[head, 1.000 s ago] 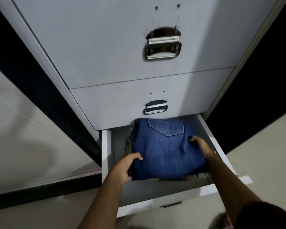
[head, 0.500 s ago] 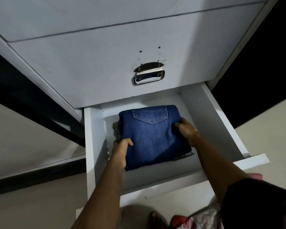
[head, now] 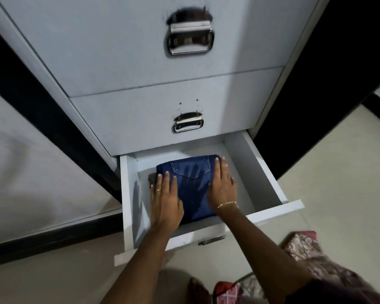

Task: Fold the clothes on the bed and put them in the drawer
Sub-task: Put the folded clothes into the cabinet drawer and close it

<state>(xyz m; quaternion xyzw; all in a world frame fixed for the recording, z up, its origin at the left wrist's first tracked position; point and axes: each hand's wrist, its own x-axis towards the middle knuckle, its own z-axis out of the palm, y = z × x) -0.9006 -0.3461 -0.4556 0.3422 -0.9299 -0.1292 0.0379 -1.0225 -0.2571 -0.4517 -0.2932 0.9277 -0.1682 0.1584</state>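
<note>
Jeans: our folded jeans [head: 190, 183] lie in the open bottom drawer [head: 261, 172], pocket side up, set toward its left and back.
Left hand: our left hand [head: 166, 197] rests flat on the near left part of the denim, fingers straight, gripping nothing.
Right hand: our right hand [head: 222, 185] lies flat along the right edge, fingers straight too, a bangle at the wrist.
Why flat: we judge both palms are pressing the fold down so it sits low and the drawer can slide shut.
Underneath: something drab [head: 152, 178] peeks out at the left edge of the jeans, possibly another garment; we cannot tell.
Hidden: the near edge of the fold sits behind our wrists and the drawer front.
Cut off: the bed and any remaining clothes are out of view, so we cannot say how much folding remains.
</note>
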